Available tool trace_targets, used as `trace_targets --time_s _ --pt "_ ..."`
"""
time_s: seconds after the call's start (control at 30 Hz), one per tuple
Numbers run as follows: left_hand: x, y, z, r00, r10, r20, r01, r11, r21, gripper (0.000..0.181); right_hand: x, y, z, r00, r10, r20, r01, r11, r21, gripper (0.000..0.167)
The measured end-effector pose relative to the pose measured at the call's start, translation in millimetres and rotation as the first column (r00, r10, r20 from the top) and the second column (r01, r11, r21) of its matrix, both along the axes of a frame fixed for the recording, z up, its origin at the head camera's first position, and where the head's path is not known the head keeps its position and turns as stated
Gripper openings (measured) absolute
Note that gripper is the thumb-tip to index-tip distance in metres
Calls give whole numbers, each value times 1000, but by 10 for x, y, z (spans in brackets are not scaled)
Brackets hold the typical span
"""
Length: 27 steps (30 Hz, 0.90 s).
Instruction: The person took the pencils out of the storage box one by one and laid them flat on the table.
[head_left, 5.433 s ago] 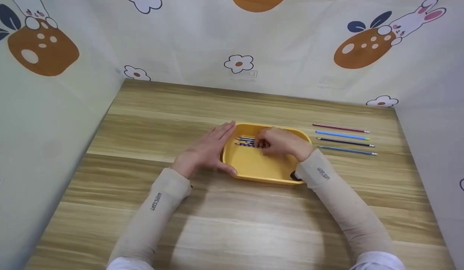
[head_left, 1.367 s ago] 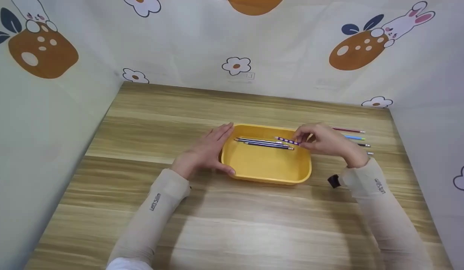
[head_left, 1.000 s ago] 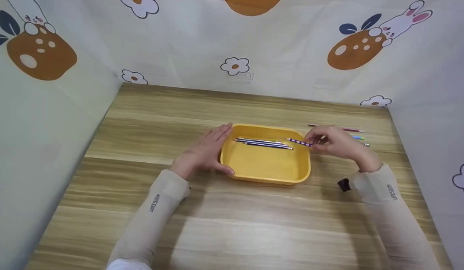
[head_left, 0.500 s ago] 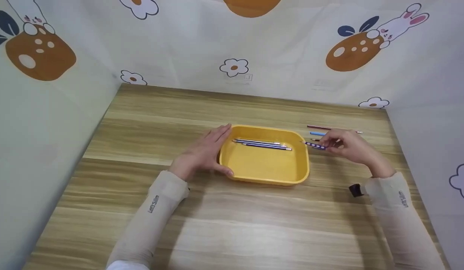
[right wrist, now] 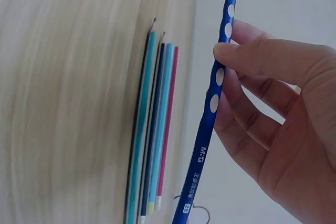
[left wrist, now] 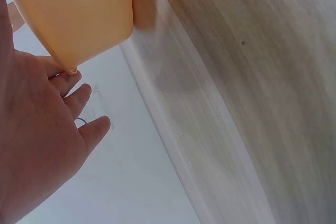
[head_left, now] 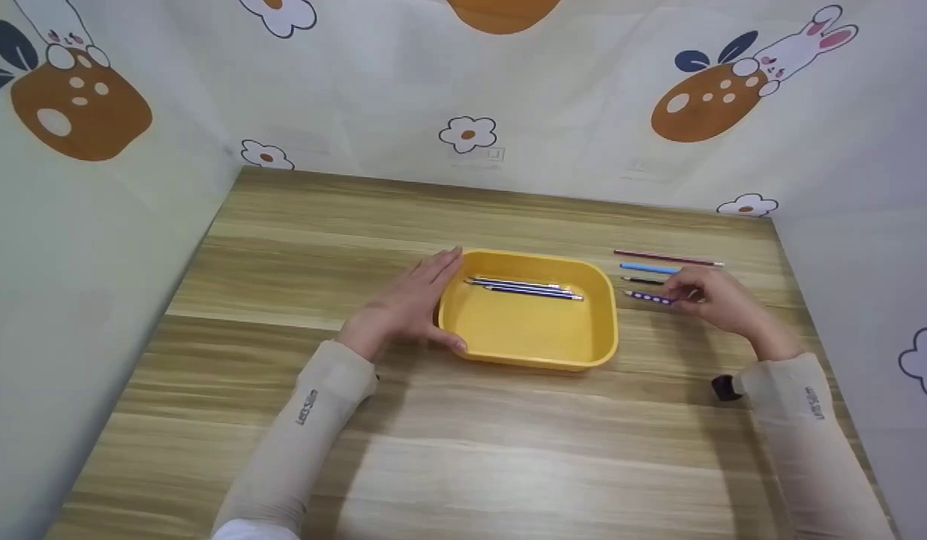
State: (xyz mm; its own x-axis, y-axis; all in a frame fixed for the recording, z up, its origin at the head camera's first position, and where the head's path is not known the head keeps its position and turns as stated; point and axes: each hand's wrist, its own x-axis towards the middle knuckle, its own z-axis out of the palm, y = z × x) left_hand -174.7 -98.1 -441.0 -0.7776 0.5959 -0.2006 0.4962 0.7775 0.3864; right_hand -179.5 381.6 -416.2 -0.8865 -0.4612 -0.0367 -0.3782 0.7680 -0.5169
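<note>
My right hand (head_left: 715, 300) pinches a blue-purple pencil with white dots (head_left: 648, 298) between thumb and fingers, to the right of the yellow tray (head_left: 615, 330). The right wrist view shows this dotted pencil (right wrist: 207, 124) held by the right hand (right wrist: 289, 98). My left hand (head_left: 407, 307) rests with spread, fairly straight fingers against the tray's left side; the left wrist view shows the fingers of the left hand (left wrist: 42, 124) at the rim of the tray (left wrist: 79, 19). Several dark striped pencils (head_left: 535, 291) lie inside the tray.
Right of the tray lie a dark red pencil (head_left: 667, 258), a light blue pencil (head_left: 647, 268) and a black pencil (head_left: 643, 280); a teal pencil (right wrist: 144, 114) shows in the right wrist view. Patterned cloth walls (head_left: 358, 90) border the wooden table (head_left: 463, 457).
My right hand has carried the dotted pencil out of the tray, to the right, and down beside the row of pencils. The left hand has stayed at the tray's left side.
</note>
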Motion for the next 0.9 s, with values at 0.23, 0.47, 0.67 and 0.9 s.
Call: trace_targets --time_s 0.23,0.47,0.67,0.9 --pt "2 3 3 1000 11 7 -11 1000 9 142 5 113 -89 999 -27 33 26 999 32 23" --pt "1 -1 -2 1000 13 5 -13 1000 14 143 -5 199 -210 999 -29 25 28 998 50 23" --pt "-1 0 -11 1000 -3 -10 3 1000 16 142 -14 233 -288 1000 -21 18 20 998 58 20" --pt "-2 -2 -18 1000 -7 -26 7 1000 5 141 -34 243 -337 999 -17 35 14 996 86 19"
